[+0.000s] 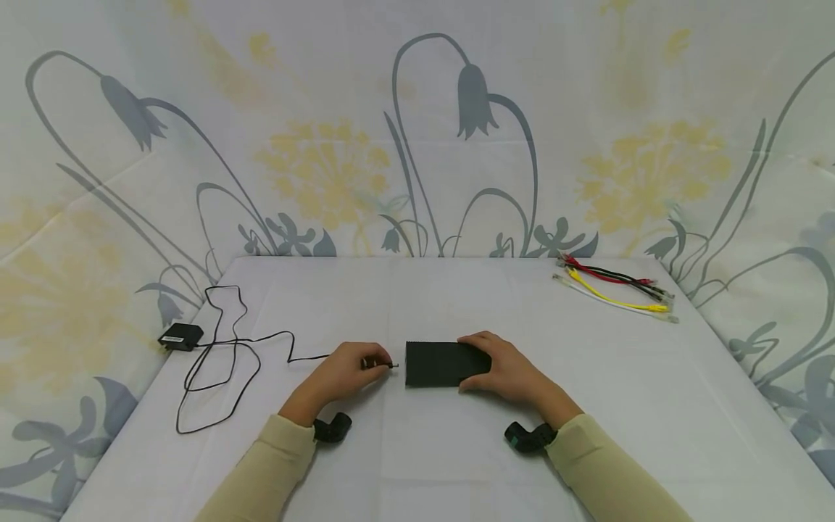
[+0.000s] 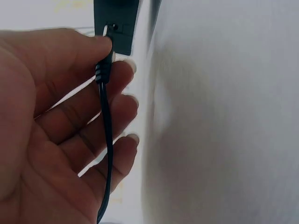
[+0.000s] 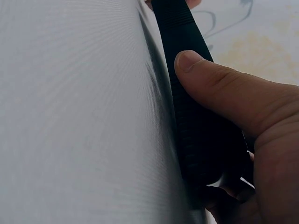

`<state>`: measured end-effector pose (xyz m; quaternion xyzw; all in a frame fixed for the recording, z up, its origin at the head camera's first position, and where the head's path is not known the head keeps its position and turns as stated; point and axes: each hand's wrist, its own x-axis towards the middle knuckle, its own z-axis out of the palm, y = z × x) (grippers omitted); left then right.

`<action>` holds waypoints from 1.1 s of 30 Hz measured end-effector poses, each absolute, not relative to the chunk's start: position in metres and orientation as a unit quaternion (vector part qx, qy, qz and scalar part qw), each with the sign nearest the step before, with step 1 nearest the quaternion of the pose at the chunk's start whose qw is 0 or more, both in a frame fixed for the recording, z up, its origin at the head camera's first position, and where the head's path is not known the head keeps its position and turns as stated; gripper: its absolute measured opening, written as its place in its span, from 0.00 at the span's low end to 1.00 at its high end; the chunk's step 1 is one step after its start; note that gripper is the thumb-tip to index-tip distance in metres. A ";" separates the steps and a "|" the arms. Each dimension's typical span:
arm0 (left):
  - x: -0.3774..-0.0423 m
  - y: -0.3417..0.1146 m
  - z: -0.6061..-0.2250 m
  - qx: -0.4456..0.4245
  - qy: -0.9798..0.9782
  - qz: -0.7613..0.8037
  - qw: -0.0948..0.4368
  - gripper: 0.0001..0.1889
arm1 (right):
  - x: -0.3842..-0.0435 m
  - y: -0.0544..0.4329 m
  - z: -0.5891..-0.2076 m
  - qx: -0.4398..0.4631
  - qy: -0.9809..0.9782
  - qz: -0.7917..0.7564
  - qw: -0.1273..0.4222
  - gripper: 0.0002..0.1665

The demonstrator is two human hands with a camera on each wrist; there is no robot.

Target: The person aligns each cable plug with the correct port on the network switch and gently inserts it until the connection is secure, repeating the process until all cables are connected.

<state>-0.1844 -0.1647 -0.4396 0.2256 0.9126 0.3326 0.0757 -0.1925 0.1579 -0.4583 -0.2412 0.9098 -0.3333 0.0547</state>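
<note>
My left hand (image 1: 352, 371) pinches a black barrel plug (image 2: 103, 72) between thumb and index finger, its metal tip pointing at the black box (image 1: 433, 365). In the head view a small gap separates the tip from the box's left end. A small round socket (image 2: 115, 27) shows on that end in the left wrist view. From the plug a thin black cable (image 2: 108, 135) runs down past the palm. My right hand (image 1: 509, 371) grips the box at its right part, thumb (image 3: 210, 77) on the near side; its other fingers are partly hidden.
A black power adapter (image 1: 181, 337) lies at the table's left edge, its cord (image 1: 230, 342) looped loosely toward my left hand. Several short network cables (image 1: 616, 290), red, black, yellow and white, lie at the back right. A flowered cloth (image 1: 430, 181) hangs behind the white table (image 1: 450, 464).
</note>
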 end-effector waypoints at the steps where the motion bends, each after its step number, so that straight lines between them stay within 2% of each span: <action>1: -0.184 -0.164 -0.439 0.225 0.914 0.329 0.073 0.05 | -0.193 0.158 -0.458 -0.241 0.910 -0.334 0.055 0.48; 15: -0.182 -0.154 -0.439 0.214 0.928 0.302 0.044 0.06 | -0.194 0.158 -0.459 -0.243 0.908 -0.336 0.057 0.47; 33: -0.181 -0.147 -0.440 0.225 0.930 0.288 0.031 0.07 | -0.194 0.158 -0.459 -0.251 0.905 -0.337 0.058 0.47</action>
